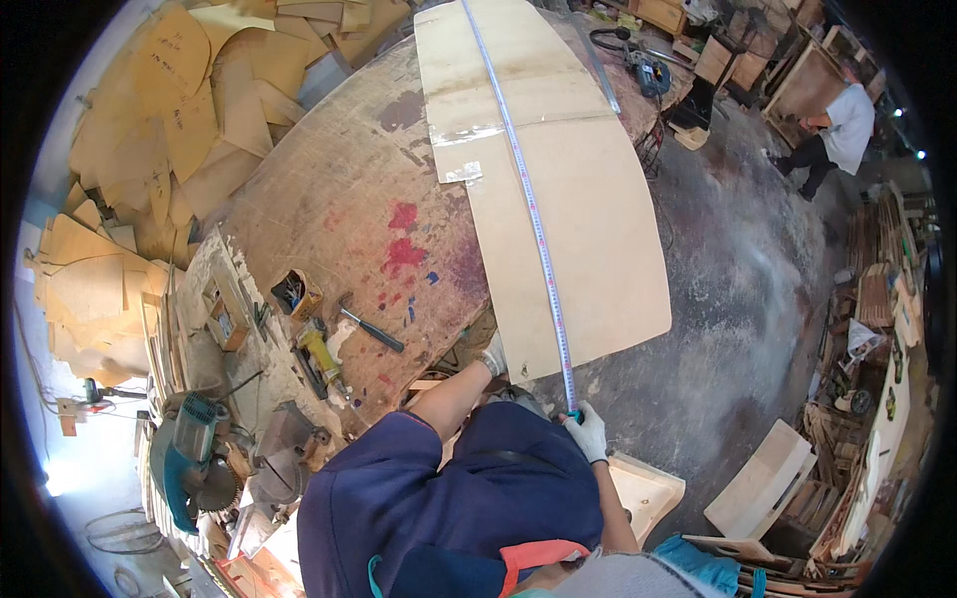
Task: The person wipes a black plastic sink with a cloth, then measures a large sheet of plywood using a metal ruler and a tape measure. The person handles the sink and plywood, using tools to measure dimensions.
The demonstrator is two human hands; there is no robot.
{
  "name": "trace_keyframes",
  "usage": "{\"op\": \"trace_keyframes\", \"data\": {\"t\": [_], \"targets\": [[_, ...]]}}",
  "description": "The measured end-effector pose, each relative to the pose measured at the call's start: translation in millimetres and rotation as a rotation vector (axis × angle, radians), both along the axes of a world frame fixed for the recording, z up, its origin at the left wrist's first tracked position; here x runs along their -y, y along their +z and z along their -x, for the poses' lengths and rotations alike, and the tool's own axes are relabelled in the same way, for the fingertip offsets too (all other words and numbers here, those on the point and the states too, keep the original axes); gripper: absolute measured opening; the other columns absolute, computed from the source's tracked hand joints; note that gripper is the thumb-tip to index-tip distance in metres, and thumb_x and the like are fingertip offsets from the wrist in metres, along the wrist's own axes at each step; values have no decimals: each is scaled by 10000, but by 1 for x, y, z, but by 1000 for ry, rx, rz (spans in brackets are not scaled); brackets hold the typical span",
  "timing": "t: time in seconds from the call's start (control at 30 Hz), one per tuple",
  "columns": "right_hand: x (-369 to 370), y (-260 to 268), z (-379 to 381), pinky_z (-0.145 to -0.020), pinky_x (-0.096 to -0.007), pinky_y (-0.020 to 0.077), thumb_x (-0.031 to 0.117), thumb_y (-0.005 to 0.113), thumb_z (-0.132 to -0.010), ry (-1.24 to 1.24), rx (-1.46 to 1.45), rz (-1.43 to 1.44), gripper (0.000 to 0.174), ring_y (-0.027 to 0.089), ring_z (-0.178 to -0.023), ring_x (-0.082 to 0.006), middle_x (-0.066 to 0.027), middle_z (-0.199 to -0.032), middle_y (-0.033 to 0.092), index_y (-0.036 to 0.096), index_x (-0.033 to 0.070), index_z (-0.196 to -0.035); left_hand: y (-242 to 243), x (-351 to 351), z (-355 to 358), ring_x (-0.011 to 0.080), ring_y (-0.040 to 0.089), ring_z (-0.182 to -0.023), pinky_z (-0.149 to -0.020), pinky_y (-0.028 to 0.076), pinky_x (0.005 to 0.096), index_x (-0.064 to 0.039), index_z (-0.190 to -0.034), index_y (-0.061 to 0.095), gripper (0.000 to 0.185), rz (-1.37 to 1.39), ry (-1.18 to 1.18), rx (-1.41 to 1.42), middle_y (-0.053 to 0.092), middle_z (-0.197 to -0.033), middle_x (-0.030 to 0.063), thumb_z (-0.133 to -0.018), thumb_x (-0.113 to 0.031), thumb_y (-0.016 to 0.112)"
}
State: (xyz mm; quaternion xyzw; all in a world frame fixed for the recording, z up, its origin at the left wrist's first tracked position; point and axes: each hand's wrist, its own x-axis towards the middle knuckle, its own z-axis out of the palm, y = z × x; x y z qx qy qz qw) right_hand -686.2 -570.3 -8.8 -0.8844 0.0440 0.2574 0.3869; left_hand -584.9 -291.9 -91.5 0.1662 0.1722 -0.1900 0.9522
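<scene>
My gloved right hand (588, 433) is closed on the case of a tape measure (574, 415) beside my right thigh. Its blade (544, 258) runs out lengthwise over a long tan sheet template (591, 247), whose rounded near end overhangs the workbench (336, 187). Clear tape patches (463, 172) lie on the template's left edge. At the template's near left corner is my left hand (495, 357), in a white glove, partly hidden under the sheet; what its fingers do is not visible.
A hammer (371, 331), a box of small parts (297, 294) and a yellow power tool (319, 356) lie on the bench's left. A teal circular saw (191, 456) stands lower left. A jigsaw (650, 75) sits at the far right. Another person (845, 127) stands beyond. Wood pieces (762, 478) lie lower right.
</scene>
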Motion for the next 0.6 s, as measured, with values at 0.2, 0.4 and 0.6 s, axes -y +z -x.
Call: {"op": "trace_keyframes", "data": {"t": [0.2, 0.4, 0.6], "targets": [[-2, 7, -3, -746, -392, 529, 335, 800, -832, 2, -21, -22, 411, 691, -792, -279, -161, -829, 696, 663, 20, -1057, 4, -2, 1, 349, 512, -1394, -1158, 427, 551, -96, -1555, 410, 696, 3, 27, -3, 498, -1552, 154, -1072, -594, 359], [-1, 7, -2, -736, -413, 519, 368, 794, -817, -14, 0, -60, 403, 689, -774, -294, -164, -813, 684, 666, 36, -1006, 7, 1, 1, 350, 515, -1393, -1158, 428, 549, -91, -1558, 405, 695, 21, 49, 2, 499, -1551, 157, -1075, -589, 360], [10, -23, 4, -743, -397, 516, 269, 761, -837, -75, 16, -202, 313, 675, -781, -286, -163, -830, 695, 664, 15, -992, 10, 4, 12, 351, 517, -1392, -1158, 429, 547, -87, -1560, 399, 694, 57, 118, -6, 501, -1549, 161, -1078, -585, 361]]}}
